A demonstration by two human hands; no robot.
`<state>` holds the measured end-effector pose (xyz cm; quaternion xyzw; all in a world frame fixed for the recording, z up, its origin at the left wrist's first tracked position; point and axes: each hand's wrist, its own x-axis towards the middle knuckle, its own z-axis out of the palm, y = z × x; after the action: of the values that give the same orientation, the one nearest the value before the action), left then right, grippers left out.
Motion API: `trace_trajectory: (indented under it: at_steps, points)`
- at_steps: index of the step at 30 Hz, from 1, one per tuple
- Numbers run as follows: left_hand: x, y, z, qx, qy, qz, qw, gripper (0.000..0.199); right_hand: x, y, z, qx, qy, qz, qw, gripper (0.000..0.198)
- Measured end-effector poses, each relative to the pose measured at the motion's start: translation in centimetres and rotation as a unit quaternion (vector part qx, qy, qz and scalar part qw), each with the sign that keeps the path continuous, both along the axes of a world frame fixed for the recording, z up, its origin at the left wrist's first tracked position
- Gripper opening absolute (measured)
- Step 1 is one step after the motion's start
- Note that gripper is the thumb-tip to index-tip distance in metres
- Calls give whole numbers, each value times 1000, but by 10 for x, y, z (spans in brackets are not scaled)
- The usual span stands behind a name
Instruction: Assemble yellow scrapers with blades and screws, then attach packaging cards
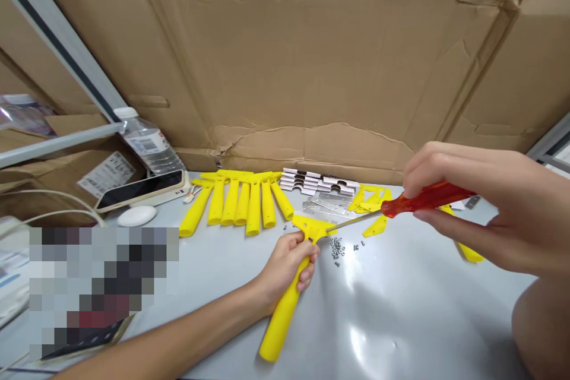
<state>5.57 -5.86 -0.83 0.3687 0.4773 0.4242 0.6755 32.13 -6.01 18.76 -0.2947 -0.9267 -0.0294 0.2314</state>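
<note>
My left hand [289, 264] is wrapped round the neck of a yellow scraper [281, 323], whose wide head points away from me and whose handle slants toward the near edge. In my right hand [485, 208] is a screwdriver [427, 197] with a red see-through handle. Its metal shaft reaches left, and the tip meets the right part of the scraper head. Just right of the head lies a small heap of screws and nuts [337, 247], with a few loose screws [358, 246] beside it.
Behind stand several yellow scraper handles [253, 208], stacked blade packs [300, 180], flat metal plates [327, 206] and yellow plastic pieces [376, 225]. Another yellow handle [468, 251] lies right. At left are a water bottle [151, 142], a phone [140, 190] and a white mouse [137, 215]. Cardboard [312, 71] walls the back.
</note>
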Motion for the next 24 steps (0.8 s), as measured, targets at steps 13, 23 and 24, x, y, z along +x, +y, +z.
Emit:
trace_trajectory:
  at_steps: [13,23,24]
  points:
    - [0,0,1,-8,-9,-13,1000,20,-3,6,-1,49,-31,14,998,18]
    - [0,-1,2,-6,-16,-3,1000,20,3,12,0,76,-44,-22,996,13]
    - [0,-1,2,-7,-17,-4,1000,20,3,12,0,70,-45,-19,996,13]
